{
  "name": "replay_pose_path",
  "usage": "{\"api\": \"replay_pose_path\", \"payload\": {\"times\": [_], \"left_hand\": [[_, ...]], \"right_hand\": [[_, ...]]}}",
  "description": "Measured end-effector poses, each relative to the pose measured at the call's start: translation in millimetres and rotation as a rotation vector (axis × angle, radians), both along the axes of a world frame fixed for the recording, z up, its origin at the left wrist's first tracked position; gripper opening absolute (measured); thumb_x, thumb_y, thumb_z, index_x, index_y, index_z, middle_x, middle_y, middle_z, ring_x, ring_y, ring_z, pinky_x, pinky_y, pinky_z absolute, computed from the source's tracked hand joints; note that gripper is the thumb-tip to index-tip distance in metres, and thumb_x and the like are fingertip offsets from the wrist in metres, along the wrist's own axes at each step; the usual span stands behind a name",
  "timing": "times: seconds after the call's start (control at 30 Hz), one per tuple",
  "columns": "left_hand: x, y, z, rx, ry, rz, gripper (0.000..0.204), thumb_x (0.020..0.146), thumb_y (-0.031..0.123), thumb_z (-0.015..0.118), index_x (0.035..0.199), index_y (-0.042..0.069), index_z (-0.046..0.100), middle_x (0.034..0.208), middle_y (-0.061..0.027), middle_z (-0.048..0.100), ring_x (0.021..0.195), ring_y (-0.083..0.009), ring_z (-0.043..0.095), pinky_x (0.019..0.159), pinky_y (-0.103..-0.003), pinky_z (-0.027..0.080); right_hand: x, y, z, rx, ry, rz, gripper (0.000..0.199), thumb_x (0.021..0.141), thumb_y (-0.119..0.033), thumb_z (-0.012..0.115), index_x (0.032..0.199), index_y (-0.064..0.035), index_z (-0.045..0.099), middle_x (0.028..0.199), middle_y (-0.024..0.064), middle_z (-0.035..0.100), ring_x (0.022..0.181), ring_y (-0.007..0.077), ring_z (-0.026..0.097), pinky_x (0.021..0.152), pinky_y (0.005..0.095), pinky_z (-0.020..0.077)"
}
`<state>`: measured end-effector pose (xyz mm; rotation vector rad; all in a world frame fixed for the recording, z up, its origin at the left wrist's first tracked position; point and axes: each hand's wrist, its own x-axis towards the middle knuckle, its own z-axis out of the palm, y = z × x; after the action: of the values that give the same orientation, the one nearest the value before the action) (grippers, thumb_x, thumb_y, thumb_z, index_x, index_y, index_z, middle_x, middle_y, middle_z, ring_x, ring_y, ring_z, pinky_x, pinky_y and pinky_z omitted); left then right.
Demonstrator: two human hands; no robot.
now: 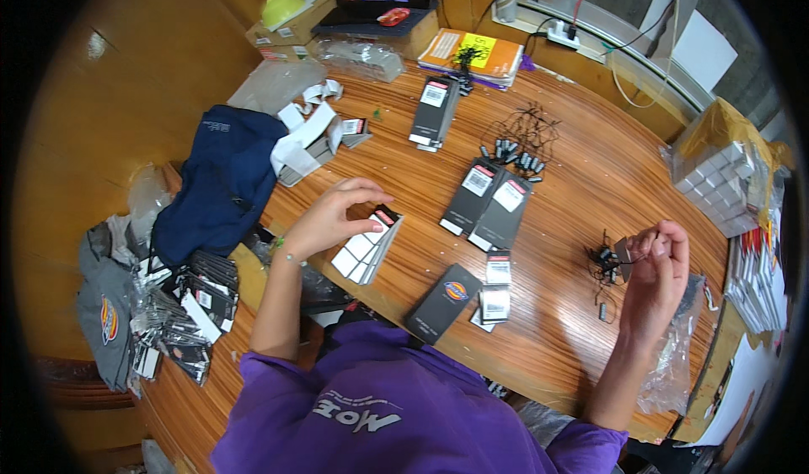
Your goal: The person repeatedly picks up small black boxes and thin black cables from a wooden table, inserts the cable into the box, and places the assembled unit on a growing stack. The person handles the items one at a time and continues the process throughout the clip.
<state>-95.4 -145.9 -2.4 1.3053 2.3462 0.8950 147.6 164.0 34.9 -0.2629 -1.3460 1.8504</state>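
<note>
My left hand point(331, 221) hovers at a stack of white-labelled tags point(365, 248), its thumb and forefinger apart with nothing between them. On the right my right hand point(661, 263) is raised, fingertips pinched on a thin black hang-tag string point(634, 261). Beside these fingers lies a tangle of black strings with small dark toggles point(603, 259). Two stacks of dark grey hang tags point(501, 214) lie mid-table, more strings point(518, 149) spreading from their far ends. Nearer me are a single dark tag point(444, 304) with an oval logo and small barcode labels point(497, 293).
Another tag stack point(435, 107) lies farther back, near orange notebooks point(484, 57) and a laptop point(379, 19). Navy cloth point(215, 179) and piled packaged tags point(190, 314) are at left. A bag of small white boxes point(720, 183) and clear plastic point(670, 364) line the right edge.
</note>
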Motion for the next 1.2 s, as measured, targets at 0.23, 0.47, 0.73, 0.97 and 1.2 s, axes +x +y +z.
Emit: {"api": "replay_pose_path", "payload": {"times": [0.23, 0.47, 0.73, 0.97, 1.2], "left_hand": [[-11.9, -7.6, -27.4, -0.014, -0.023, 0.038, 0.052, 0.063, 0.018, 0.077, 0.113, 0.011, 0.063, 0.112, -0.0083, 0.054, 0.109, -0.0247, 0.049, 0.093, -0.034, 0.040], [0.0, -8.7, -11.7, 0.054, -0.003, 0.154, 0.036, 0.067, 0.009, 0.075, 0.101, 0.004, 0.063, 0.095, -0.0069, 0.060, 0.096, -0.0173, 0.057, 0.083, -0.029, 0.047], [71.9, 53.4, 62.8, 0.670, -0.449, 0.207, 0.019, 0.077, -0.007, 0.064, 0.096, -0.003, 0.060, 0.088, -0.0073, 0.066, 0.082, -0.0108, 0.064, 0.071, -0.021, 0.051], [107.7, 145.6, 33.7, 0.568, -0.382, 0.003, 0.014, 0.076, -0.001, 0.068, 0.089, -0.004, 0.063, 0.083, -0.0086, 0.067, 0.075, -0.0105, 0.064, 0.063, -0.022, 0.053], [119.0, 156.4, 30.2, 0.576, -0.253, -0.107, 0.013, 0.080, 0.008, 0.066, 0.091, 0.001, 0.064, 0.081, -0.0100, 0.066, 0.071, -0.0188, 0.066, 0.061, -0.027, 0.055]], "right_hand": [[1.1, 2.0, -7.4, 0.098, -0.067, 0.044, 0.023, 0.087, -0.004, 0.056, 0.109, 0.0017, 0.052, 0.081, 0.0097, 0.059, 0.080, 0.0178, 0.057, 0.077, 0.0310, 0.0456], [0.1, -1.3, -7.8, 0.078, -0.127, 0.069, 0.014, 0.085, 0.000, 0.055, 0.099, 0.0020, 0.056, 0.082, 0.0104, 0.061, 0.077, 0.0165, 0.057, 0.074, 0.0290, 0.0466], [0.6, -19.1, -5.1, 0.186, -0.251, 0.127, 0.031, 0.081, 0.004, 0.060, 0.111, 0.0036, 0.052, 0.081, 0.0071, 0.062, 0.075, 0.0124, 0.061, 0.069, 0.0222, 0.0483], [-6.7, -33.0, -12.5, 0.799, -0.366, -0.091, 0.032, 0.075, 0.003, 0.065, 0.105, 0.0019, 0.055, 0.074, 0.0096, 0.065, 0.070, 0.0184, 0.064, 0.069, 0.0282, 0.0480], [-6.3, -33.2, -12.8, 0.748, -0.335, -0.133, 0.023, 0.075, 0.004, 0.063, 0.095, 0.0012, 0.053, 0.073, 0.0104, 0.062, 0.068, 0.0184, 0.063, 0.062, 0.0281, 0.0473]]}}
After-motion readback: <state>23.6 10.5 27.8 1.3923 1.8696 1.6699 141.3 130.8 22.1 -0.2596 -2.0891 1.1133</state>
